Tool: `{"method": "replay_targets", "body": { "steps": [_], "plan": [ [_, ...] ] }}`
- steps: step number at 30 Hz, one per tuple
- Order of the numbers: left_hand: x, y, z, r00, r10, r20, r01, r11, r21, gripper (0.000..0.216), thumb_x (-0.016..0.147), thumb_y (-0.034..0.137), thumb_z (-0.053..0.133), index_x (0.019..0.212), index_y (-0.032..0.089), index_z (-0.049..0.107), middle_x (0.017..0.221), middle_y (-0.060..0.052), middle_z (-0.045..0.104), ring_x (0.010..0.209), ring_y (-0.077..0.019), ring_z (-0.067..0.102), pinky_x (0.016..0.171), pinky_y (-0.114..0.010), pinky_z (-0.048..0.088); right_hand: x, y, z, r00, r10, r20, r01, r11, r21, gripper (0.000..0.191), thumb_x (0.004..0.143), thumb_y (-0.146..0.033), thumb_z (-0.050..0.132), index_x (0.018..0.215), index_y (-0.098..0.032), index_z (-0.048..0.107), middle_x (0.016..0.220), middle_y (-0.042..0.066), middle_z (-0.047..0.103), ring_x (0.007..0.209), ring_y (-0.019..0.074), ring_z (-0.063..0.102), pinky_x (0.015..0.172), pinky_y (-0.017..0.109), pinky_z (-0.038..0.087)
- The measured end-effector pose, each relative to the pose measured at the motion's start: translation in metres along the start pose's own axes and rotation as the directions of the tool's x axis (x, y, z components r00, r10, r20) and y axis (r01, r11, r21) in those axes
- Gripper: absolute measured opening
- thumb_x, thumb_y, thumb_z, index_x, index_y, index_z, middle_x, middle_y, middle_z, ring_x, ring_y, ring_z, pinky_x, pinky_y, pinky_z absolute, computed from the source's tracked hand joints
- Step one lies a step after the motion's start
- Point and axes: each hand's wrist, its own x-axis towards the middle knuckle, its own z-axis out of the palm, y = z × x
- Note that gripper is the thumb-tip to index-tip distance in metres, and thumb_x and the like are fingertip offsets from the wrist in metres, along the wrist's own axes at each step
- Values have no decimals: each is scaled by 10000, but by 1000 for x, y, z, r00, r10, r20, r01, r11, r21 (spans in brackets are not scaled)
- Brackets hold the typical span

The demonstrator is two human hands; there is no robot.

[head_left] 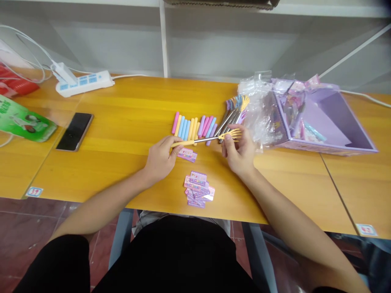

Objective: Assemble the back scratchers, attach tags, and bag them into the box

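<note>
A yellow back scratcher (pixel 208 139) with a metal rod spans the space between my two hands above the table. My left hand (pixel 161 158) is closed round its yellow handle. At the other end, my right hand (pixel 240 152) pinches the yellow claw-shaped head. Just beyond lies a row of coloured handles (pixel 188 128) in pink, yellow, blue and purple. Several metal rods with coloured claw heads (pixel 231 118) are piled behind my right hand. Small printed cards (pixel 198 188) lie in a loose pile nearer to me, and a few more cards (pixel 187 154) sit by my left fingers.
Clear plastic bags (pixel 259 110) lie at the right against an open purple box (pixel 332 144) with wrapped items inside. A phone (pixel 75 132), a green package (pixel 26 120) and a white power strip (pixel 88 82) with cables are at the left. A shelf divider (pixel 163 44) stands behind.
</note>
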Motion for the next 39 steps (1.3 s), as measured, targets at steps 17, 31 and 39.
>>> {"method": "replay_targets", "body": {
  "steps": [17, 31, 39],
  "plan": [
    [-6, 2, 7, 999, 23, -36, -23, 1000, 6, 145, 1109, 274, 623, 1208, 211, 707, 1137, -57, 810, 924, -178, 727, 839, -308, 569, -14, 1, 9, 1000, -3, -15, 2, 998, -65, 335, 1134, -531, 566, 1352, -279, 529, 703, -62, 539, 464, 133, 529, 432, 302, 400],
    [23, -4, -32, 995, 79, 66, -96, 943, 319, 207, 1117, 364, 626, 1204, 214, 739, 1070, -70, 792, 945, -239, 676, 885, -389, 472, 7, -6, 12, 987, -104, 126, 101, 994, 29, 246, 1127, -434, 604, 1329, -298, 566, 892, -15, 724, 592, 152, 645, 545, 309, 545],
    [17, 34, -61, 914, 81, 397, -332, 712, 619, 189, 1121, 245, 567, 1031, 169, 715, 986, -106, 762, 890, -266, 694, 803, -389, 465, 0, -37, -20, 716, -468, 519, 688, 601, -407, 293, 1119, -132, 516, 1312, -201, 725, 1180, 118, 784, 1103, 247, 739, 961, 399, 622]
  ]
}}
